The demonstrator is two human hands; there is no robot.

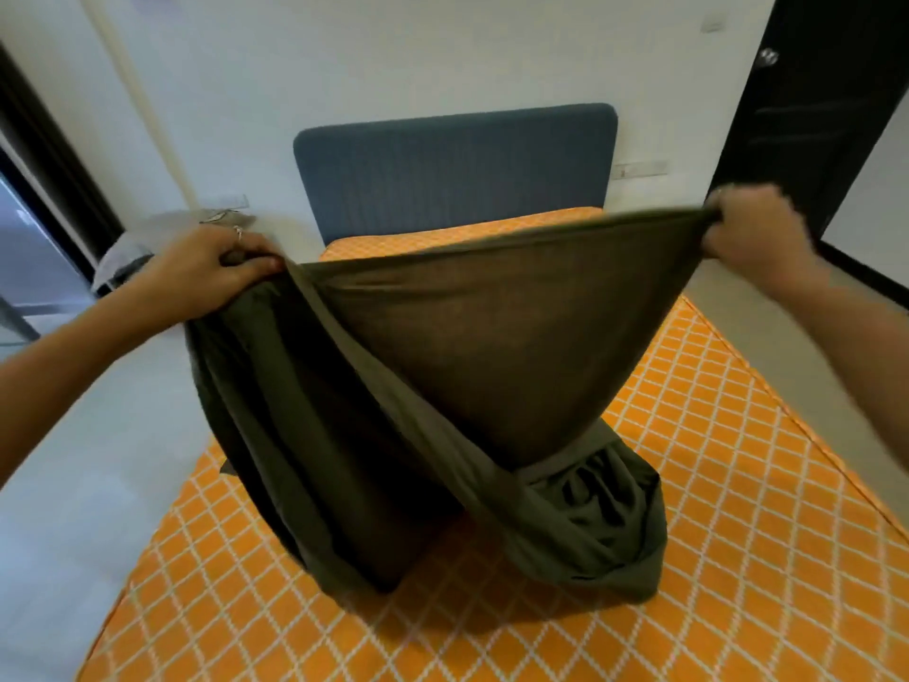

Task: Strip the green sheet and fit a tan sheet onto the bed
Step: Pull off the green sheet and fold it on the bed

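Stripping looks done: left hand [216, 260] and right hand [750, 228] each grip the green sheet [442, 386] above the bare mattress [738, 484]; next, probably fold or set aside.

You're in a home bedroom: a bed [738, 484] with an orange diamond-patterned mattress and blue padded headboard [452, 164] stands against a white wall [393, 51], beside a dark door [811, 100].

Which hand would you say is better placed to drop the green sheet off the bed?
Probably left: the left hand grips the green sheet already past the mattress edge, over bare floor; the right hand holds it above the bed.
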